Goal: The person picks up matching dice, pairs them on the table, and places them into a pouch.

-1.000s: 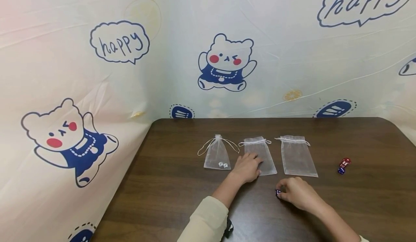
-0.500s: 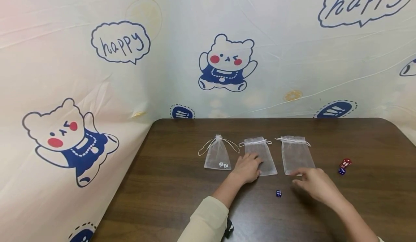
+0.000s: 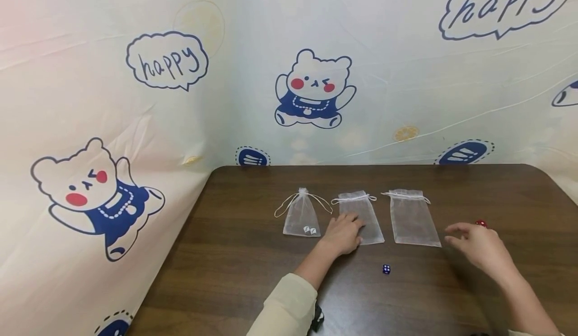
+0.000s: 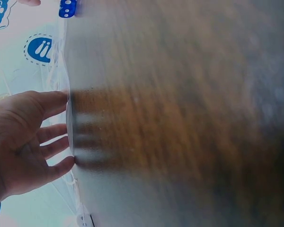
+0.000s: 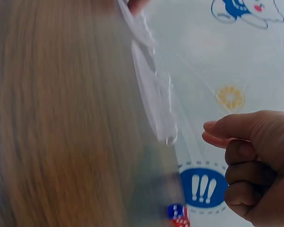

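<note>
My left hand (image 3: 342, 233) rests on the middle sheer drawstring bag (image 3: 371, 229), fingers spread. In front of that bag a blue die (image 3: 386, 269) lies alone on the table; the left wrist view also shows a blue die (image 4: 67, 8) at its top. My right hand (image 3: 480, 248) holds nothing and hovers right of the right sheer bag (image 3: 413, 220). Its thumb and index finger extend, slightly apart, while the other fingers curl in. Just behind it a red die (image 3: 481, 223) peeks out. In the right wrist view another blue die (image 5: 175, 211) sits beside red.
A third sheer bag (image 3: 297, 213), cinched at its neck, stands on the left with two white dice (image 3: 309, 230) inside. The brown wooden table (image 3: 217, 276) ends at a printed cloth backdrop (image 3: 235, 75). A dark object (image 3: 317, 318) shows by the left sleeve.
My right hand let go of the blue die in front of the bags and moved right, past the right bag, partly covering the red and blue dice there. The left hand stayed put.
</note>
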Motion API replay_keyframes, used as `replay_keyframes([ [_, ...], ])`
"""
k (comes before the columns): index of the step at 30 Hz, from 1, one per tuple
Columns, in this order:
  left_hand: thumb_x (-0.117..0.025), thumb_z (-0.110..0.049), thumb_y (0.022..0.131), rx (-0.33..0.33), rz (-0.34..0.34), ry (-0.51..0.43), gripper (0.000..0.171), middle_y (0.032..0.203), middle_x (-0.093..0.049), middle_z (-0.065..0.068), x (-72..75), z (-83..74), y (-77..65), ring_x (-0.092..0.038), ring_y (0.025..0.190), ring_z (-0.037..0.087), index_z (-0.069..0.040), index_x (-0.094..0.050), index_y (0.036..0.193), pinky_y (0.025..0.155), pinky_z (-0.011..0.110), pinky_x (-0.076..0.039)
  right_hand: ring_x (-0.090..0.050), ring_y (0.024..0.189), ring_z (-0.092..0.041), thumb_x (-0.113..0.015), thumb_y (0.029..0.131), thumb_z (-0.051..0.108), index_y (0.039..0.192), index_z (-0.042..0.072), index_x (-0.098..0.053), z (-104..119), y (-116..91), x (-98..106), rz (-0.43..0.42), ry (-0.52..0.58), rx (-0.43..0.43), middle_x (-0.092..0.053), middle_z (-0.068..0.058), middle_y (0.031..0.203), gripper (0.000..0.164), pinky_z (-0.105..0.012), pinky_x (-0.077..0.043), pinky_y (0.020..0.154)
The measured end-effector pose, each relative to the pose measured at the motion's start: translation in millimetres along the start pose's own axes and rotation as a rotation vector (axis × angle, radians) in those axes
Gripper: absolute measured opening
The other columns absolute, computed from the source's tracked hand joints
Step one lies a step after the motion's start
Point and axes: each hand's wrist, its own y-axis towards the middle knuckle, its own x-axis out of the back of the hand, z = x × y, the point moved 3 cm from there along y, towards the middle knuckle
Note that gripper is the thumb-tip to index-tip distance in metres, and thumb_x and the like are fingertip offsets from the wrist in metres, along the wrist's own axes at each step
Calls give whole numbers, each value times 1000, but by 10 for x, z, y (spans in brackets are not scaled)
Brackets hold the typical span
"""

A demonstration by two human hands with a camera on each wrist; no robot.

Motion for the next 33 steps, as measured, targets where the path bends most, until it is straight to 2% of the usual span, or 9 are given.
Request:
replay_keyframes([
  [3,-61,-32,87,-2,1,1,41,135,-45,-3,-10,2,-3,-39,123,16,-26,-55,128,94,38,-37,-34,48,-12,-65,83,15,96,-1,-67,-106,1,22,-23,-19,-10,-41,4,55,22,-29,-27,45],
  [7,-61,-32,87,-3,1,5,41,135,-45,-3,-15,3,-4,-39,123,16,-26,-55,128,94,37,-37,-45,56,-18,-65,84,18,95,-1,-67,-251,15,42,-37,-35,-46,-54,-1,63,22,-32,-33,49],
  [10,-61,-33,87,-4,-3,12,41,134,-45,-4,-13,2,-4,-39,123,15,-27,-55,128,92,36,-37,-54,65,-30,-64,85,22,94,1,-68,-348,23,54,-43,-40,-92,-62,-8,73,24,-38,-38,51],
  [13,-61,-32,87,-4,-6,15,41,134,-46,-4,-11,0,-6,-40,122,15,-27,-55,127,91,36,-38,-56,73,-43,-64,85,25,95,1,-67,-432,28,62,-37,-37,-136,-65,-15,82,26,-44,-40,52],
  [20,-61,-33,87,0,-7,2,41,135,-45,-3,1,0,-14,-39,123,15,-26,-55,127,93,36,-37,-47,88,-60,-62,86,27,99,0,-66,-561,23,67,0,-46,-183,-58,-33,103,31,-53,-40,56],
  [25,-61,-33,88,2,-5,2,41,134,-46,-4,16,-1,-12,-40,122,15,-26,-55,127,93,36,-37,-45,88,-62,-60,87,30,104,-2,-63,-609,23,89,36,-53,-216,-52,-37,108,36,-54,-40,53],
  [33,-61,-33,87,-1,-14,3,41,134,-46,-4,22,4,-13,-41,121,15,-26,-55,127,92,35,-37,-44,86,-62,-59,87,34,111,-2,-59,-641,32,122,48,-53,-292,-47,-41,111,43,-53,-40,50],
])
